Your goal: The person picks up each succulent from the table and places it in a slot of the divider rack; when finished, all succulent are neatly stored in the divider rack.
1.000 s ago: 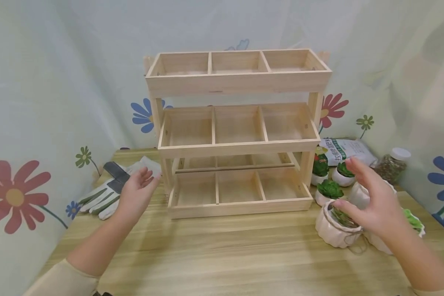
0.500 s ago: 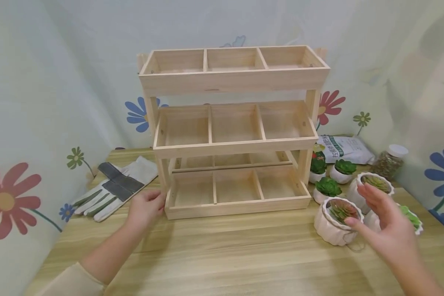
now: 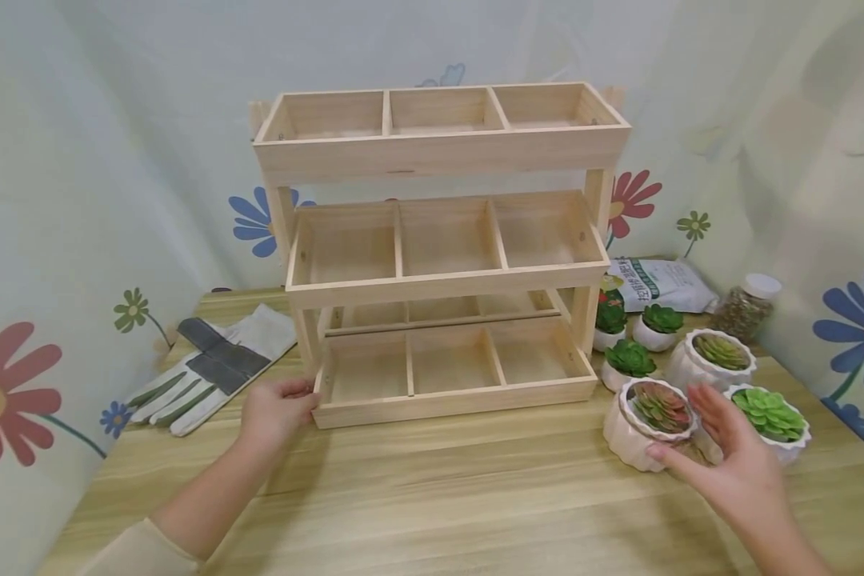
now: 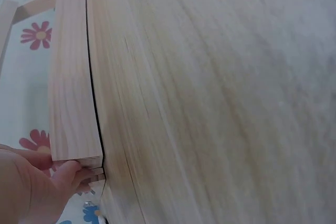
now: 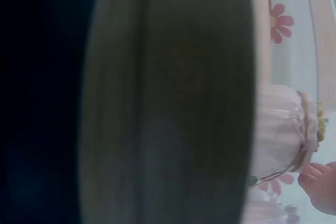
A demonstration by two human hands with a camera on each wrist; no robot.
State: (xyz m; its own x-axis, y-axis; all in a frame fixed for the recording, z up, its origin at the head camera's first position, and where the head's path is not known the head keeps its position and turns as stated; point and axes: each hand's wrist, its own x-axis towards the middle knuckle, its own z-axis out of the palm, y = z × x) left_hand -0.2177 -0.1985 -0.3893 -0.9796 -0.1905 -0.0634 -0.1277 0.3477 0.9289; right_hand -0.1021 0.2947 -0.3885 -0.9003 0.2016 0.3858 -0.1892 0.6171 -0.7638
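A three-tier wooden plant rack (image 3: 439,288) with divided trays stands mid-table. My left hand (image 3: 277,412) grips the left front corner of its bottom tray. In the left wrist view, the thumb and fingers of this hand (image 4: 44,182) lie against the tray's end. On the right, my right hand (image 3: 734,460) reaches to a white fluted pot (image 3: 637,440) holding a reddish succulent (image 3: 661,406). Its thumb overlaps the pot's front, with the fingers spread near the rim. The right wrist view shows fingertips (image 5: 312,174) beside the pot's twine-wrapped rim (image 5: 306,129).
A potted bright green succulent (image 3: 770,414) and another white pot (image 3: 698,372) stand by the right hand. Small potted plants (image 3: 630,358), a printed bag (image 3: 662,284) and a lidded jar (image 3: 747,308) sit behind. Work gloves (image 3: 219,364) lie left of the rack.
My left hand has moved from above the gloves down to the bottom tray's left corner. My right hand has lowered toward the reddish succulent's pot. The head view has shifted slightly.
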